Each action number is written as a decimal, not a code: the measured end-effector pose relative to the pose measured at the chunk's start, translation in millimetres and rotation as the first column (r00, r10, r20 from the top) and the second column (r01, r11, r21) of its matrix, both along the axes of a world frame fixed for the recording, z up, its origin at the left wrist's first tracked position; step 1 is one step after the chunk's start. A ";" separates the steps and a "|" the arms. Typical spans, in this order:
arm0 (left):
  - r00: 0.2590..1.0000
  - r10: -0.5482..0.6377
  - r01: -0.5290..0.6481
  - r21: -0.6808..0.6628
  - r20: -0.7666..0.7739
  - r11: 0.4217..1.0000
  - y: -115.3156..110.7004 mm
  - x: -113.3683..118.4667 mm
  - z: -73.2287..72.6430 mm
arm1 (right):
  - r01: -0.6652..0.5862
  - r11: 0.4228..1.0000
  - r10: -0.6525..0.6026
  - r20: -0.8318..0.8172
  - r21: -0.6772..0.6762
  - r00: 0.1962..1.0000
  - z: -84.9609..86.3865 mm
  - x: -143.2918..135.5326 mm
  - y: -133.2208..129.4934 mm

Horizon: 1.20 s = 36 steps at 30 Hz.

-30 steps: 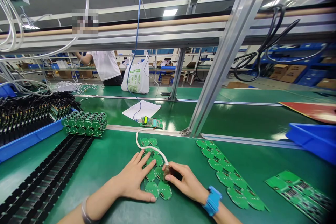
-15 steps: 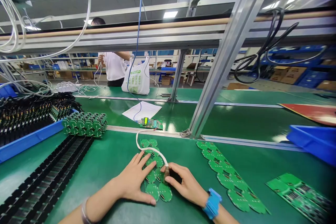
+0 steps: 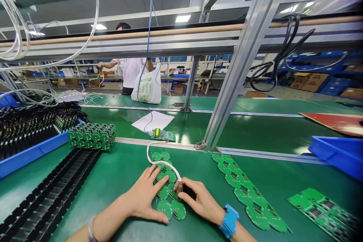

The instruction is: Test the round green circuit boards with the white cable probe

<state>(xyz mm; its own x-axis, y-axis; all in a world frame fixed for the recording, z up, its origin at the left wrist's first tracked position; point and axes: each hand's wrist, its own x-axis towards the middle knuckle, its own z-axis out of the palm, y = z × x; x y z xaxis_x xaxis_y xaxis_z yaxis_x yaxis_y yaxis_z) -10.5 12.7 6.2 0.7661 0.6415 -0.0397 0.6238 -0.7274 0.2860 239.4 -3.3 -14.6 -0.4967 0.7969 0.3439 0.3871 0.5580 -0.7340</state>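
Green round boards (image 3: pixel 164 209) lie at six o'clock under our spread left hand (image 3: pixel 146 196); our right hand (image 3: pixel 200 198) pinches the white cable's brown end (image 3: pixel 179 187) against them, at their three o'clock edge.

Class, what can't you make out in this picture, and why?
All in the head view:
Round boards: some partly hidden by the left hand.
Brown cable end: tip hidden by the right hand.
Yellow display: writing too small.
Blue bin: cut off by the right edge.
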 end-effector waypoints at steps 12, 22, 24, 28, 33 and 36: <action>1.000 -0.002 0.002 0.004 -0.010 1.000 -0.5 -0.8 -0.6 | 0.013 1.000 -0.013 0.011 -0.001 1.000 0.6 -0.9 0.3; 1.000 0.000 0.000 0.016 -0.026 1.000 0.2 0.2 -0.5 | 0.050 0.999 -0.051 0.061 0.013 0.997 0.7 -0.8 -0.7; 1.000 -0.002 0.003 0.019 -0.026 1.000 0.1 0.2 -0.7 | 0.053 0.998 -0.054 0.066 0.014 0.996 1.0 -1.0 -0.7; 1.000 -0.001 0.002 0.019 -0.023 1.000 -0.3 0.3 -0.4 | 0.062 0.998 -0.064 0.064 0.026 0.996 1.9 -1.3 -1.2; 1.000 -0.002 0.003 0.019 -0.015 1.000 -0.5 0.2 0.4 | 0.059 0.998 -0.061 0.048 0.033 0.997 2.8 -1.3 -1.8; 1.000 -0.003 0.004 0.019 -0.006 1.000 -0.8 -0.1 -0.1 | 0.046 0.999 -0.047 0.024 0.025 0.999 3.0 -1.2 -1.7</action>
<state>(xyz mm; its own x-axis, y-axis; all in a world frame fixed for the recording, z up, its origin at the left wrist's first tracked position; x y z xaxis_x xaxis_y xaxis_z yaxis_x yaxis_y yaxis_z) -10.6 11.9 6.1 0.7681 0.6395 -0.0321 0.6229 -0.7347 0.2688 238.2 -5.0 -11.7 -0.4677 0.8109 0.3517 0.4311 0.5566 -0.7102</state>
